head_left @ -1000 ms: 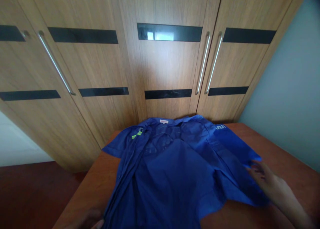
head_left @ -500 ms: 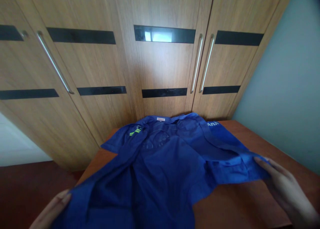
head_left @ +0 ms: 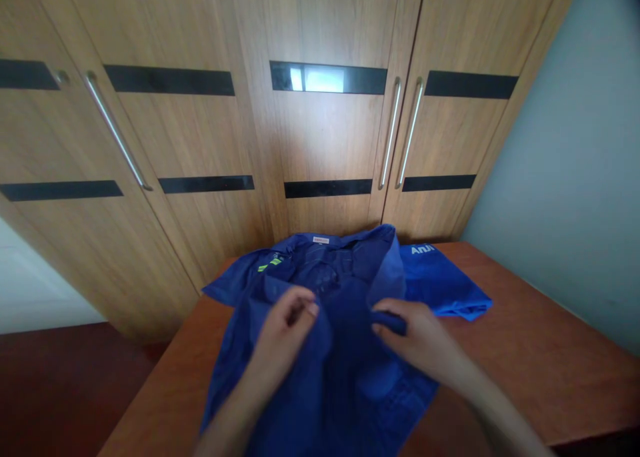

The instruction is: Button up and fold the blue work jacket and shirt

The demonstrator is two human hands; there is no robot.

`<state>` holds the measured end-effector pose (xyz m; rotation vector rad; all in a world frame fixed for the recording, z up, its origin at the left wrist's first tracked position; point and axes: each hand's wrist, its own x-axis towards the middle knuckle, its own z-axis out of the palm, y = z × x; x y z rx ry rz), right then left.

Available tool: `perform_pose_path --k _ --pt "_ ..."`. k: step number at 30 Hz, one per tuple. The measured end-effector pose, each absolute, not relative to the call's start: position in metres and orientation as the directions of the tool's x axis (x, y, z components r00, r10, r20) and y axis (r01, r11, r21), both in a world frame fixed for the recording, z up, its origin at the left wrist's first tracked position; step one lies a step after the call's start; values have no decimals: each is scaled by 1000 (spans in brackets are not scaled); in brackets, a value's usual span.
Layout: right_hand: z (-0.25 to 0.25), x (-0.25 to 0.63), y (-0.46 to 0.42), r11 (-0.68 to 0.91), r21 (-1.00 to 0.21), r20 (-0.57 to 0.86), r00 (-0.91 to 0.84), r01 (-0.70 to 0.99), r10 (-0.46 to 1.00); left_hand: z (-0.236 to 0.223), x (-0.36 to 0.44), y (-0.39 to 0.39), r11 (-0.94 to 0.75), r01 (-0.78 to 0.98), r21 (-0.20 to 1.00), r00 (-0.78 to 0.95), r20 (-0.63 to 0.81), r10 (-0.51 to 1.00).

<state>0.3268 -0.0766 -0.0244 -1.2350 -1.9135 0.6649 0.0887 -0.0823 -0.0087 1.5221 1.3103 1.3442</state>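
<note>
A blue shirt (head_left: 345,377) lies on the wooden table with its front spread apart and its collar label facing up at the far end. One sleeve with yellow-green marks sticks out to the left. My left hand (head_left: 287,320) is closed, its thumb and fingers pinched at the edge of the left front panel. Across from it, my right hand (head_left: 420,337) grips the right front panel, with a fold of cloth showing between thumb and fingers. Both hands are over the middle of the shirt, a short gap apart. The lower part is blurred.
Beside the shirt on the right lies a folded brighter blue cloth (head_left: 443,280) with white lettering. Behind the reddish-brown table (head_left: 540,350) stands a wooden wardrobe (head_left: 325,137) with long metal handles. A pale wall (head_left: 565,197) borders the right side.
Both hands have moved inward from the far left and right, bringing the shirt's front panels toward the middle. The folded blue cloth on the right is now uncovered.
</note>
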Motion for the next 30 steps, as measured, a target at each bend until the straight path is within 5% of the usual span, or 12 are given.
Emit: perform_pose_path --k 2,5,10,13,17,24,28,30 --pt "-55 300 -74 363 -764 234 -294 533 927 -38 116 -98 -411 501 761 359 249 899" --pt "-102 285 -74 247 -826 112 -283 506 953 -87 122 -122 -481 778 404 410 252 876" --pt "-128 298 -84 169 -917 82 -243 360 966 -142 88 -137 -586 796 -150 571 506 647" --pt "-127 303 -89 140 -941 70 -228 310 971 -153 69 -136 -591 734 -335 666 522 532" --pt "-132 298 -95 60 -975 20 -186 213 982 -145 47 -137 -626 723 -294 685 426 591" --pt "-131 272 -101 -8 -999 -5 -78 -42 997 -106 6 -120 -647 761 38 622 238 746" --pt "-135 261 -101 45 -998 46 -16 -41 999 -110 6 -114 -590 793 152 528 315 789" --pt "-139 259 -101 60 -998 60 -2 -29 998 -119 21 -128 -503 790 350 359 401 843"
